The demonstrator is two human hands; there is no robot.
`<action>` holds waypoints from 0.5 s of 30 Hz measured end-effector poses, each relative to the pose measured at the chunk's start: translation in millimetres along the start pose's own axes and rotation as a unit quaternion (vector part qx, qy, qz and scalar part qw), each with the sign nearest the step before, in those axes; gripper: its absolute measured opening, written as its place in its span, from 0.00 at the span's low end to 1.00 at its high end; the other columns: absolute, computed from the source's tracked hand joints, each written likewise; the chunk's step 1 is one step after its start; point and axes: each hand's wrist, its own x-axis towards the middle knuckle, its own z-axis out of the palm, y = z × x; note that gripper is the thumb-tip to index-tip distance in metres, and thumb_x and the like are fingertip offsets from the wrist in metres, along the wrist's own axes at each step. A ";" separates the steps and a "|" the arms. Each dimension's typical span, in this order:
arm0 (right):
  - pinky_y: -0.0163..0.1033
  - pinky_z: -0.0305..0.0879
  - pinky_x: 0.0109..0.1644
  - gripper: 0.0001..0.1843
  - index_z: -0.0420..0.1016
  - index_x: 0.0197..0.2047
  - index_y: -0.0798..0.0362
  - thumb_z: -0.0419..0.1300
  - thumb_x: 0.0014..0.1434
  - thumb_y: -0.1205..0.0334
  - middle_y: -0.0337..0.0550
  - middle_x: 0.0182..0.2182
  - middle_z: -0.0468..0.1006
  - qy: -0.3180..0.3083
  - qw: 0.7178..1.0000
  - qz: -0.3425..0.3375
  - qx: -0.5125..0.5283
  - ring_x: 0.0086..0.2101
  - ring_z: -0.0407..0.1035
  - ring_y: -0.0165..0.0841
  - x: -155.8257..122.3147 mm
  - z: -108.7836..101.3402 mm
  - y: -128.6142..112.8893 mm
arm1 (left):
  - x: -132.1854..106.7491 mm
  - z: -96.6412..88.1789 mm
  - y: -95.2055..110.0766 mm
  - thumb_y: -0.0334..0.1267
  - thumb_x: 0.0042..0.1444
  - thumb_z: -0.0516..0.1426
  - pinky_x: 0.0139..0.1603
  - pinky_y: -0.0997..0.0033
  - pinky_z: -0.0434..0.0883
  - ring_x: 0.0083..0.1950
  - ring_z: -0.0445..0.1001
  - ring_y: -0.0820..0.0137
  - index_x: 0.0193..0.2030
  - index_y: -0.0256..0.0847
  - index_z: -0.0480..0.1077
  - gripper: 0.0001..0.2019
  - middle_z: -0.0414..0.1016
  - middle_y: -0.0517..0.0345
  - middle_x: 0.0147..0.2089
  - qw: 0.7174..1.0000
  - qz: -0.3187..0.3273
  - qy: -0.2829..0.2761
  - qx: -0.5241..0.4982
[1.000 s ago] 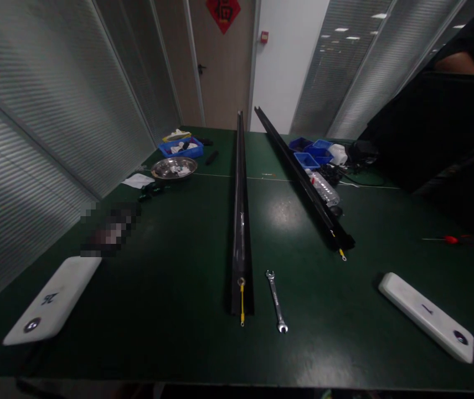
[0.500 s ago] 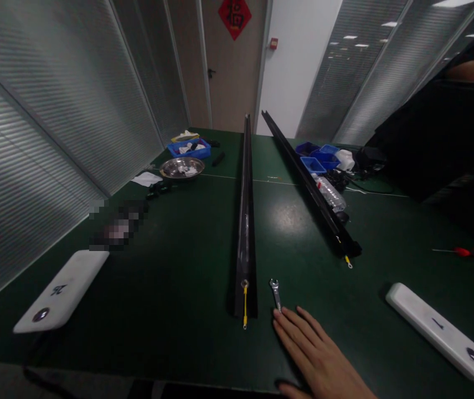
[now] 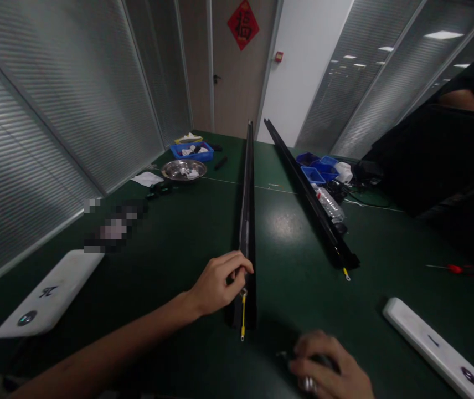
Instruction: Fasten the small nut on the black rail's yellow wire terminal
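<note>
My left hand (image 3: 222, 281) reaches over the near end of a long black metal channel (image 3: 245, 221). Its fingers are curled in a pinch inside the channel, just above a ring-shaped metal fastener. What lies between the fingertips is hidden. From that fastener a short yellow wire (image 3: 243, 318) with a ring terminal hangs over the channel's end. At the bottom, blurred by motion, my right hand (image 3: 332, 366) is closed around a small silver wrench (image 3: 308, 383), whose other end sticks out to the left of the fingers.
A second black channel (image 3: 303, 180) with a yellow wire lies to the right. White devices (image 3: 50, 293) flank both sides. A red-handled screwdriver (image 3: 454, 269), plastic bottle (image 3: 329, 204), blue bins (image 3: 312, 175) and a metal bowl (image 3: 184, 170) sit farther off. A person's arm shows at upper right.
My left hand has come into view and onto the channel's near end. My right hand, flat beside the wrench before, has picked it up and moved slightly nearer to me.
</note>
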 end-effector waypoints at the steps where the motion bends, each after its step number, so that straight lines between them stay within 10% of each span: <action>1: 0.39 0.78 0.42 0.11 0.79 0.49 0.49 0.56 0.73 0.58 0.48 0.36 0.81 0.053 0.998 0.034 0.029 0.38 0.79 0.38 16.7 -0.6 2.3 | 3.0 0.6 -5.5 0.29 0.67 0.49 0.44 0.67 0.69 0.41 0.73 0.67 0.42 0.39 0.72 0.10 0.75 0.54 0.39 1.000 0.004 -0.015 0.001; 5: 0.34 0.73 0.32 0.11 0.73 0.41 0.51 0.54 0.74 0.58 0.39 0.30 0.75 0.221 0.932 0.219 0.184 0.28 0.74 0.31 84.5 19.1 25.7 | 4.5 0.7 -21.6 0.29 0.66 0.49 0.52 0.61 0.63 0.47 0.72 0.64 0.42 0.39 0.72 0.10 0.77 0.55 0.41 0.996 0.037 -0.075 0.028; 15: 0.30 0.67 0.21 0.14 0.71 0.40 0.52 0.61 0.68 0.50 0.34 0.23 0.72 0.199 0.913 0.219 0.280 0.20 0.68 0.27 115.0 65.0 66.3 | 5.6 0.8 -25.7 0.33 0.63 0.55 0.57 0.59 0.55 0.48 0.71 0.64 0.41 0.39 0.72 0.05 0.75 0.56 0.40 0.989 0.007 -0.149 0.026</action>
